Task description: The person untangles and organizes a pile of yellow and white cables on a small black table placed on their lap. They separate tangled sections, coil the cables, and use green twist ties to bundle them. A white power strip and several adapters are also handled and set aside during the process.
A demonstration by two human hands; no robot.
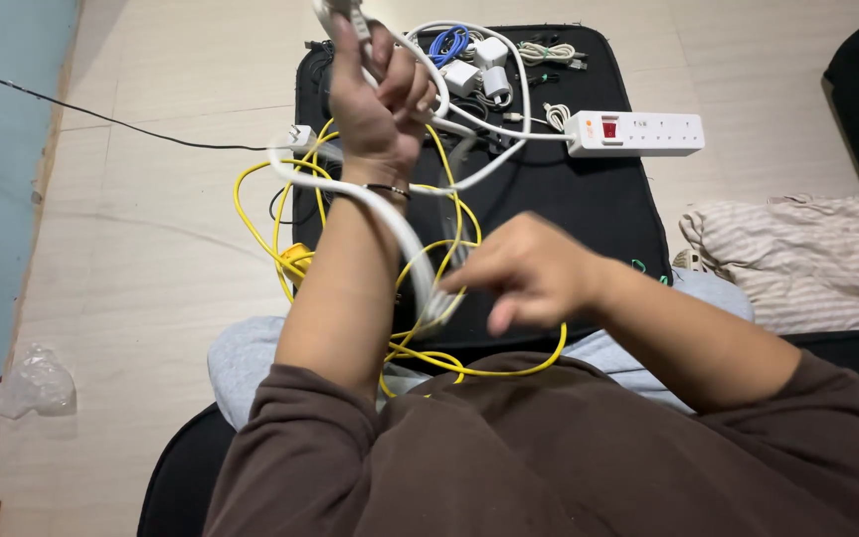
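A black mat (589,199) spread on the tiled floor keeps a jumble of cords and chargers together, with a white power strip (636,133) lying across its far right edge. Nearer, a loose yellow cable (280,214) sprawls off the mat's left side. The left hand (380,99), raised and clenched around a thick white cable (390,224), holds one end high so the cord hangs taut along the forearm. The right hand (529,270), blurred, appears to pinch the cable's lower loop beside the elbow, fingers pressed together.
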